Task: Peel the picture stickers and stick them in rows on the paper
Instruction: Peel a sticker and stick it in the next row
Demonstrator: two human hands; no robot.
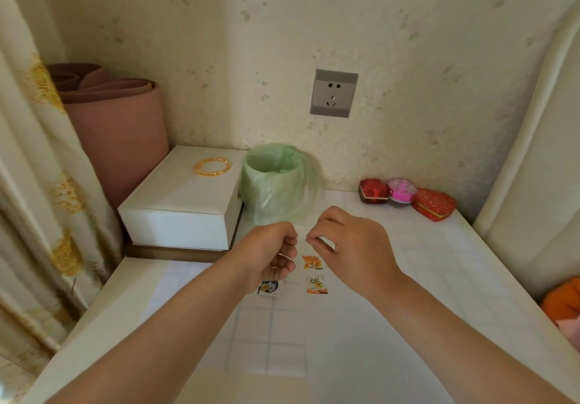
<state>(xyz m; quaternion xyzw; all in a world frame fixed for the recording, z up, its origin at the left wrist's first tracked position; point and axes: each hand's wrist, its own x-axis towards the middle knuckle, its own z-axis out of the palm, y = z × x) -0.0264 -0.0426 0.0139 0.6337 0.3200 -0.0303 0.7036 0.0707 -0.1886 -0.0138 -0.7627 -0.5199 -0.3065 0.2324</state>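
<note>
Hovering over the paper (282,334), a white sticker (311,238) is pinched by the right hand (351,243), a white scrap (285,256) by the left hand (270,251), fingers curled.

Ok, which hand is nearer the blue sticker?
Left. The left hand is right over the blue sticker, covering its far edge in view. The right hand is farther off, up and to its right, beyond the orange stickers.

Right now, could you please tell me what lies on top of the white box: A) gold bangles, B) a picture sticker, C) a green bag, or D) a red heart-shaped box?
A: the gold bangles rest on the lid of the white box, just left of the green-lined bin.
</note>
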